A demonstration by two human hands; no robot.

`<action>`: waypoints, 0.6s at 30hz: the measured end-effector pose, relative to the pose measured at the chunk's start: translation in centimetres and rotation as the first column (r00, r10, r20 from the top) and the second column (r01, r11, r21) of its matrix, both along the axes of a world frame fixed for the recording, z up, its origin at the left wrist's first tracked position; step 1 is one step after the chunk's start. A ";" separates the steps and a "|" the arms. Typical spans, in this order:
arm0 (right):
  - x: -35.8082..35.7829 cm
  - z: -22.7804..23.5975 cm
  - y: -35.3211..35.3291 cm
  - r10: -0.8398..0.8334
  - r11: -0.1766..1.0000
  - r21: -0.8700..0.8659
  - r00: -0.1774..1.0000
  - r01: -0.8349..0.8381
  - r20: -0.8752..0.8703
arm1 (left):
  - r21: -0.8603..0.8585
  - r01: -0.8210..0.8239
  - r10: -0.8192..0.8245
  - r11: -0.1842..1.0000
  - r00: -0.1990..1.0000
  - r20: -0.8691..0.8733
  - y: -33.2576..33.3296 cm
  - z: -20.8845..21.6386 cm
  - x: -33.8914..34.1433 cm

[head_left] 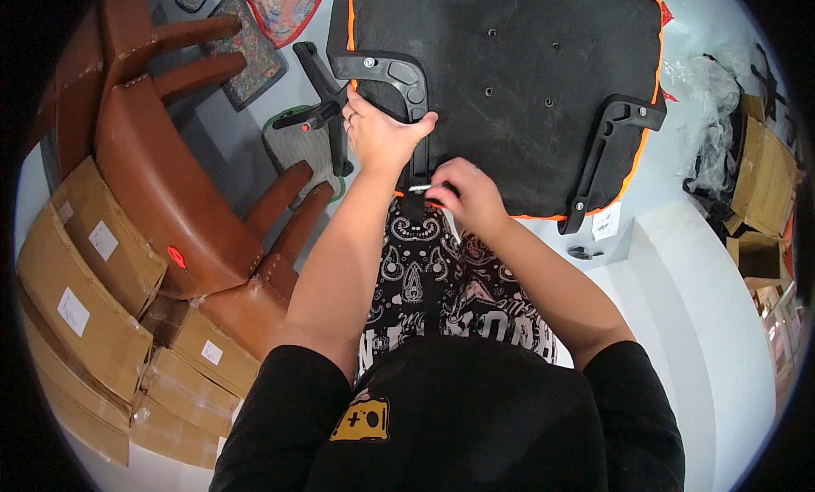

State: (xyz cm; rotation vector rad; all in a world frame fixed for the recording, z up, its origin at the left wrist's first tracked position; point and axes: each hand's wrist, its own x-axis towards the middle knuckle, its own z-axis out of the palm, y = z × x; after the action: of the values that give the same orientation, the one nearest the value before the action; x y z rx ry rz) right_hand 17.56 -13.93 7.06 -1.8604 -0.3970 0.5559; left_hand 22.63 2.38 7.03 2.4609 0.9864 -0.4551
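Note:
A black seat cushion (509, 144) with orange piping stands before me, its underside facing me and four-hole pattern showing in the middle. A black plastic armrest (413, 80) is fixed along its left side, with a bolt head at the upper end. My left hand (378, 131) is closed round this armrest, thumb on the inner side. At its lower end, my right hand (469, 195) pinches a small silver metal tool (418, 188); its exact kind is partly hidden by the fingers. A second black armrest (598, 157) sits on the right side, bolted at both ends.
Brown leather furniture (170, 186) with its legs sticking out lies at left, above cardboard boxes (93, 288). Black chair-base legs (327, 101) rest behind my left hand. A small black item (584, 253) lies on the floor near a white ledge (679, 263). Open carton (764, 178) at right.

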 end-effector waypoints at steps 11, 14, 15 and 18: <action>7.5 2.3 0.3 -0.319 0.756 0.053 0.437 0.653 -0.841 | -0.008 -0.037 0.037 0.999 0.999 -0.021 0.1 0.2 0.2; 9.9 3.2 0.5 -0.273 0.836 0.124 0.600 0.535 -0.752 | -0.021 -0.043 0.041 0.999 0.997 -0.058 0.0 0.7 0.4; 10.5 3.3 0.7 -0.269 0.874 0.128 0.684 0.470 -0.678 | -0.025 -0.049 0.047 0.998 0.996 -0.072 0.0 0.8 0.6; 12.8 2.8 1.0 -0.222 0.939 0.139 0.865 0.313 -0.450 | -0.009 -0.046 0.045 0.999 0.996 -0.073 -0.2 0.3 0.5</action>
State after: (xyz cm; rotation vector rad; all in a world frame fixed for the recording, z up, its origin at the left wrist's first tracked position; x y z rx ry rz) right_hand 30.31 -12.90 9.83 -1.5025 0.0995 0.6825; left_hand 23.17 2.17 7.36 2.4221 1.0643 -0.5366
